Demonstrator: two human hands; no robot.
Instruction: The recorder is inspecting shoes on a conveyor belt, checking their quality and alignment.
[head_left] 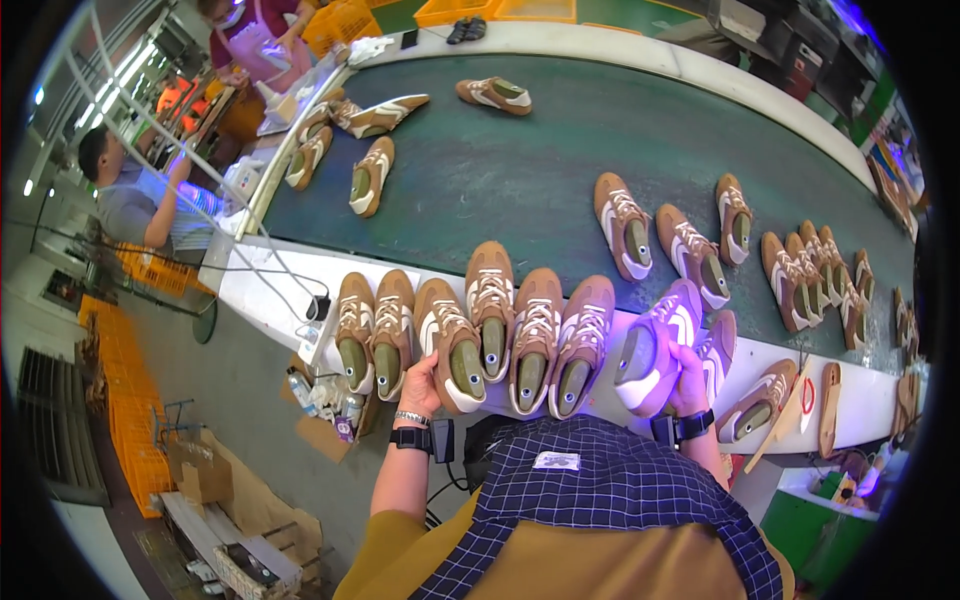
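My left hand (420, 388) grips the heel end of a brown sneaker (437, 315) with white stripes and laces, at the white edge of the bench. To the right, my right hand (690, 382) holds another brown sneaker (672, 320) by its heel part, tilted on its side under purple light. Behind that one, a further sneaker (717, 352) is partly hidden by it and by my hand. Between my hands stand several matching sneakers (538, 310), toes pointing away. Two more, a sneaker (392, 310) and its neighbour (356, 310), stand left of my left hand.
A green conveyor belt (450, 180) carries scattered sneakers, with a cluster (800, 275) at right. One sneaker (765, 400), a wooden strip (783, 415) and a shoe sole (829, 405) lie on the right ledge. A carton of bottles (330, 405) sits left. Two people (140, 200) work beyond.
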